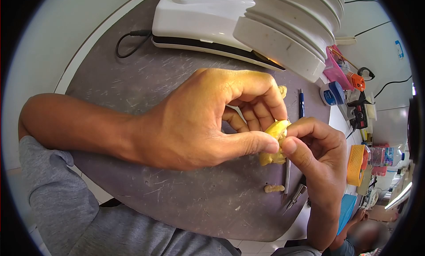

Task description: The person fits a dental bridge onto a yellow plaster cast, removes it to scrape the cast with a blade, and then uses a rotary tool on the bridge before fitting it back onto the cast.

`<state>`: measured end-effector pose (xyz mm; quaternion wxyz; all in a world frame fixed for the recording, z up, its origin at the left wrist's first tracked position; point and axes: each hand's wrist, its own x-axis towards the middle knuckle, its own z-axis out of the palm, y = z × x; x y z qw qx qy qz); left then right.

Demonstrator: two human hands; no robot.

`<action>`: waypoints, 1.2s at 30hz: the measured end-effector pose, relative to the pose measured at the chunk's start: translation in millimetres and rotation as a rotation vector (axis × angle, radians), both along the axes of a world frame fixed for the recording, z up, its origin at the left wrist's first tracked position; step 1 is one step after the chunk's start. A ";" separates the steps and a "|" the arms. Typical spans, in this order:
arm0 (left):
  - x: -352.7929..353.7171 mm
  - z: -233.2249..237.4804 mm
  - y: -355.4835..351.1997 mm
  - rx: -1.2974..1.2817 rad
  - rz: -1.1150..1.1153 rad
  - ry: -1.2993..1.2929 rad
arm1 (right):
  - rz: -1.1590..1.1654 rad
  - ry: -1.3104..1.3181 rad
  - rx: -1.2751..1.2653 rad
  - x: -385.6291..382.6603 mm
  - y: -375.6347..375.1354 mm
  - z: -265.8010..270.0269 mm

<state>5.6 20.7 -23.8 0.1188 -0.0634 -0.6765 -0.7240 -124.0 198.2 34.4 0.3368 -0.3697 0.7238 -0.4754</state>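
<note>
On gray table, L hand [199,119] + R hand [321,156] hold yellow piece [275,143].

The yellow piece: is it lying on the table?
No, the left hand and right hand hold the yellow piece up above the table.

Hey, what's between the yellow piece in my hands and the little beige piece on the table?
In the head view, only bare grey tabletop shows between the yellow piece and the beige piece; the slim metal tool runs alongside, not between.
</note>
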 end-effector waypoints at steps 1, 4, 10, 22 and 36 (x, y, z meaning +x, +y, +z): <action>0.2 0.4 -0.4 -0.033 -0.001 -0.002 | 0.034 0.021 0.022 -0.8 0.3 1.1; 1.5 1.4 0.1 -0.042 -0.003 -0.005 | 0.068 0.085 0.081 0.7 0.8 6.9; 2.9 1.7 0.3 -0.177 0.074 0.108 | 0.186 0.638 -0.034 4.5 2.6 5.5; -1.0 -4.0 1.0 -0.148 0.043 0.180 | 0.067 1.091 -0.232 6.5 16.7 -19.5; 1.5 -2.4 -0.9 -0.456 0.122 0.362 | 0.104 1.074 -0.284 17.3 19.9 -23.3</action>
